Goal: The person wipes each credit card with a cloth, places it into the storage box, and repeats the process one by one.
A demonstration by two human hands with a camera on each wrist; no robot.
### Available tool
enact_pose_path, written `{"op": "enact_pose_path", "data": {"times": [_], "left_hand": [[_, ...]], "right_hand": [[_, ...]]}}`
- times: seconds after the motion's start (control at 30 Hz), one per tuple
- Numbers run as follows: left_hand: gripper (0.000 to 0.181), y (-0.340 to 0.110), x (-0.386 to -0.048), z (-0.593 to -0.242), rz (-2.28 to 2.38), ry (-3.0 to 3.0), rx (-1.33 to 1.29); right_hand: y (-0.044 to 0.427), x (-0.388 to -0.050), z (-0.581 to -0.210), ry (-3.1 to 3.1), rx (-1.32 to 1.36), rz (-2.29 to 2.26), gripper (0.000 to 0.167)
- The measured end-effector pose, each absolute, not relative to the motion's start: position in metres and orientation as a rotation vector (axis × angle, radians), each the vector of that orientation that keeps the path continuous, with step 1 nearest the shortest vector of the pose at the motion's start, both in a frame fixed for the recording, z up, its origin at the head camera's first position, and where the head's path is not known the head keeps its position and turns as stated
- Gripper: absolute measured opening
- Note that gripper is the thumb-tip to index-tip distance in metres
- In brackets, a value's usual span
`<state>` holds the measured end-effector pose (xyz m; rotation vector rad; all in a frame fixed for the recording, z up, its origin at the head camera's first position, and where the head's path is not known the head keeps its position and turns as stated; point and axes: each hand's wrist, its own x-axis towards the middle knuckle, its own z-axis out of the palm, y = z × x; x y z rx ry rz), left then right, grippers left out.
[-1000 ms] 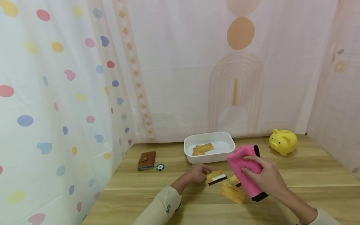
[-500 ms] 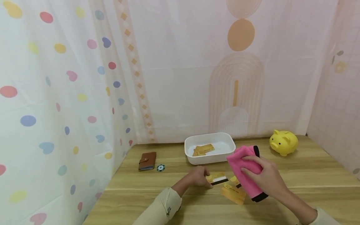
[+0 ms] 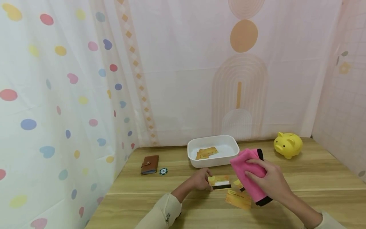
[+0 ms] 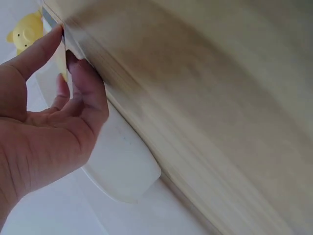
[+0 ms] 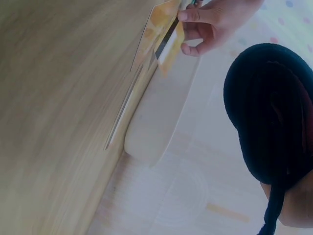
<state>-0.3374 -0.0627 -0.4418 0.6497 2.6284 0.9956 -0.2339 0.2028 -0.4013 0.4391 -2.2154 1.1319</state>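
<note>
A gold card with a black stripe and white strip is pinched at its left edge by my left hand; in the left wrist view the thumb and fingers of that hand hold it edge-on. My right hand grips a folded pink cloth with black ends, above the table. Left of the cloth lies another gold card, and a further striped card is partly hidden behind the cloth. In the right wrist view the cloth's dark end looms close.
Behind the hands stands a white tray with gold cards inside. A brown wallet and a poker chip lie at the left of the wooden table. A yellow piggy bank stands at the back right.
My left thumb and fingers have closed on the striped card's left edge, and the card has turned straighter. The right hand and cloth have hardly moved.
</note>
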Motion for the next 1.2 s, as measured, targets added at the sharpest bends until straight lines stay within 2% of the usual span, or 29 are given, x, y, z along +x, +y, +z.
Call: {"op": "enact_pose_path", "data": {"times": [0.4,0.73,1.2], "left_hand": [[0.031,-0.068,-0.328,-0.44,1.361,2.434,0.63],[0.031,-0.071,-0.321,-0.436,1.586,2.316,0.637],[0.031,-0.065,-0.294,-0.409,1.77,2.197,0.619]], "right_hand": [[0.198,-0.229,-0.402,-2.222,0.455,1.12,0.028],[0.188,-0.222,-0.398,-2.117,0.552,1.067,0.031],[0.179,-0.217,-0.394,-2.084,0.599,1.084,0.033]]}}
